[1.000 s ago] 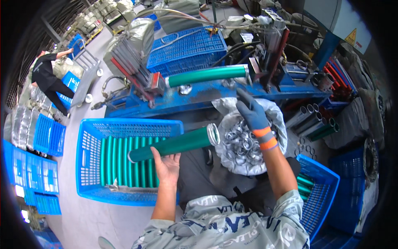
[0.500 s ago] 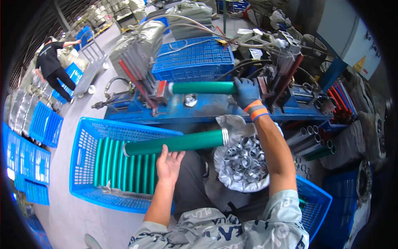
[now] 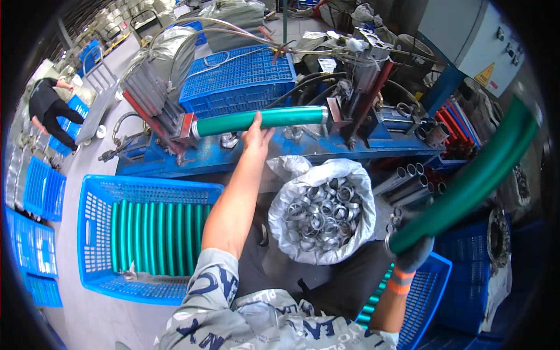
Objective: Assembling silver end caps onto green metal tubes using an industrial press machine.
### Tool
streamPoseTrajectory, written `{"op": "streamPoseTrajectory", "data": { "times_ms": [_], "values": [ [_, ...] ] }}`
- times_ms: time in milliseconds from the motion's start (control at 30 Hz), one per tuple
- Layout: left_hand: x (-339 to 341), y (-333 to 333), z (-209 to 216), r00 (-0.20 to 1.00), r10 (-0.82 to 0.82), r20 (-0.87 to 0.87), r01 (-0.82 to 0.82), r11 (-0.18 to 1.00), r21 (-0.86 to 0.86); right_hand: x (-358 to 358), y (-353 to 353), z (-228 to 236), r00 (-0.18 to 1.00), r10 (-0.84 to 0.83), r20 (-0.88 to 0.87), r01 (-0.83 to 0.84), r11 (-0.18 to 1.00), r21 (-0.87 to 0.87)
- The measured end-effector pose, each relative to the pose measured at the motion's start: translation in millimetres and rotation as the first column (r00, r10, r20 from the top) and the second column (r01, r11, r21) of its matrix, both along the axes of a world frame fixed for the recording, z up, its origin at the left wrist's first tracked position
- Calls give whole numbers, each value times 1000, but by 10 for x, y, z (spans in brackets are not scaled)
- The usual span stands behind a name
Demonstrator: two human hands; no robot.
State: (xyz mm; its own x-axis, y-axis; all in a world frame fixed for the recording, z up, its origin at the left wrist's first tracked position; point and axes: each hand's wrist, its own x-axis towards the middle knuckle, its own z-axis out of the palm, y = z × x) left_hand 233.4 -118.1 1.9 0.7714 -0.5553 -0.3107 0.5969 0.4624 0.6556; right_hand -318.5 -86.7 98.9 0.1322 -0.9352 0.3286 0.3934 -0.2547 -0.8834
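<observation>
A green tube with metal rings on its ends spans the two clamp heads of the blue bench machine. My bare left hand grips it from below, left of its middle, with the thumb across its front. At the lower right, my gloved right hand is closed round the near end of another green tube, tilted up and away to the right. That tube is blurred by motion. Beneath it, a blue crate with green tubes in it shows partly.
A blue crate of green tubes stands at left. Between my knees, a white sack holds several metal rings. Bare metal tubes lie under the bench. At far left, a person is beside a flat cart.
My right hand has left the machine and swung down to the right with its tube. My left hand has raised the other tube from above the left crate to between the clamp heads.
</observation>
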Motion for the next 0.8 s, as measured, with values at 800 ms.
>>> {"op": "streamPoseTrajectory", "data": {
  "times_ms": [800],
  "values": [
    [165,78,-199,990,-125,73,99,953,286,-2970,1158,-1305,562,-496,-662,633,773,-41]
  ]
}}
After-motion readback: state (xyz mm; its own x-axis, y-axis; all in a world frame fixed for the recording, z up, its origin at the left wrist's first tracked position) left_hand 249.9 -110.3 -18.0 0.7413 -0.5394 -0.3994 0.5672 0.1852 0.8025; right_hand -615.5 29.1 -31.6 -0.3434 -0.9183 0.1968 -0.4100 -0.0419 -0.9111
